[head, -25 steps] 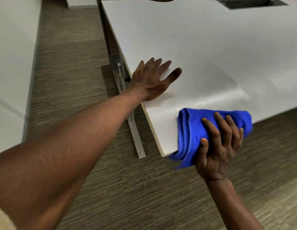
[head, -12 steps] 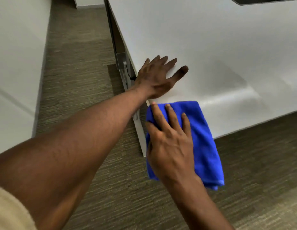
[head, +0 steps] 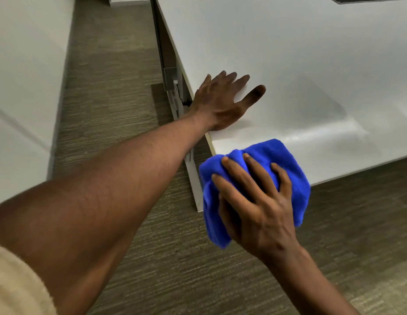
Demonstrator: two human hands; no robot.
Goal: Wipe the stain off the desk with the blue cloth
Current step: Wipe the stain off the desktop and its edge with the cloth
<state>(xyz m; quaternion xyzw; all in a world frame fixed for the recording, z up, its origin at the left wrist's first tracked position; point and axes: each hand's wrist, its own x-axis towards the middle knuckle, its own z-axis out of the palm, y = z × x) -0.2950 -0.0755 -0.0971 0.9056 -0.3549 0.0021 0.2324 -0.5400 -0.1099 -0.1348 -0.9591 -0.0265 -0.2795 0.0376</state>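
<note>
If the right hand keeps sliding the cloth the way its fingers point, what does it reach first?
Probably the left hand, which rests flat near the desk edge, up and left of the right hand and its blue cloth. Only bare desktop lies between them.

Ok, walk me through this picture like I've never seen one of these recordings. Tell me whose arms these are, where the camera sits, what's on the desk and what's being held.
There is no machine here: a person works with two bare hands, and one wide-angle camera worn on their head looks forward and down, so both arms reach in from the bottom.

The left hand lies flat on the white desk near its corner, fingers spread, holding nothing.

The right hand grips the blue cloth, bunched up at the desk's near corner, partly hanging off the edge.

A faint shiny streak shows on the desk beyond the cloth; I cannot make out a clear stain. Below is brown carpet.
</note>
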